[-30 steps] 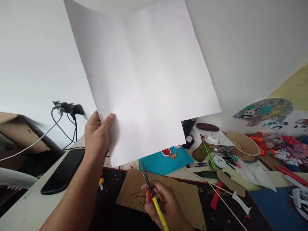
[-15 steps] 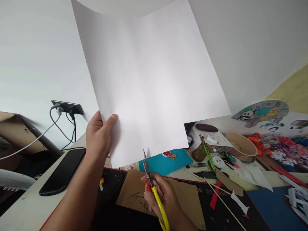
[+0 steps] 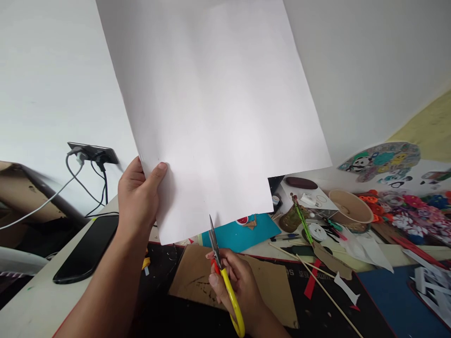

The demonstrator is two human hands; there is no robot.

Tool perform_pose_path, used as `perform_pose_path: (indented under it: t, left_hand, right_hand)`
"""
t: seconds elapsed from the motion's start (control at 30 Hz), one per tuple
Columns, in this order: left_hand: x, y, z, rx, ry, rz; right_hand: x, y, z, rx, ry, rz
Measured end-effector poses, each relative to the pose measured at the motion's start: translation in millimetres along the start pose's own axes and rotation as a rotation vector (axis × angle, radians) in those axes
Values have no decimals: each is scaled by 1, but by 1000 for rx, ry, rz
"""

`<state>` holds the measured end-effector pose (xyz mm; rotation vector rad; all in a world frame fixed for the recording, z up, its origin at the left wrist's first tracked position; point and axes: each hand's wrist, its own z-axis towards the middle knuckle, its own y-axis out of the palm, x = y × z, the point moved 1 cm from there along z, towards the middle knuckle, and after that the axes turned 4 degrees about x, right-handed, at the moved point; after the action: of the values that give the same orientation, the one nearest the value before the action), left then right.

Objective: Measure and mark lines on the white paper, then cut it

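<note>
A large white sheet of paper [image 3: 214, 112] hangs raised before me, with a notch cut out of its lower right corner. My left hand [image 3: 141, 192] pinches its left edge near the bottom, thumb on the front and fingers behind. Low in the middle, my right hand [image 3: 239, 284] is closed around scissors [image 3: 230, 293] with yellow and red handles. Their blades point up at the paper's bottom edge, and one tip shows in front of the sheet. Whether the blades grip the paper I cannot tell.
Brown cardboard [image 3: 190, 277] lies on a black mat below, with a blue sheet [image 3: 239, 234] behind it. At right are thin sticks [image 3: 327, 295], paper scraps, a beige bowl [image 3: 350, 206] and colourful flowers [image 3: 408, 211]. A phone [image 3: 88, 249] and a wall socket [image 3: 93, 152] are at left.
The view has shifted slightly, and the paper's upper edge now runs out of the frame. Both hands keep their grips, and the scissors stay by the bottom edge.
</note>
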<state>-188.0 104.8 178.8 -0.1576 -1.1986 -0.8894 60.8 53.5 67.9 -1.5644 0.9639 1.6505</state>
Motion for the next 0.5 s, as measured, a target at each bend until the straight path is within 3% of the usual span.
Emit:
perform_pose_path:
  t: [0.5]
  left_hand:
    - [7,1,-4,-29,45,26]
  right_hand:
    - [-3,1,-3,53,14,-24]
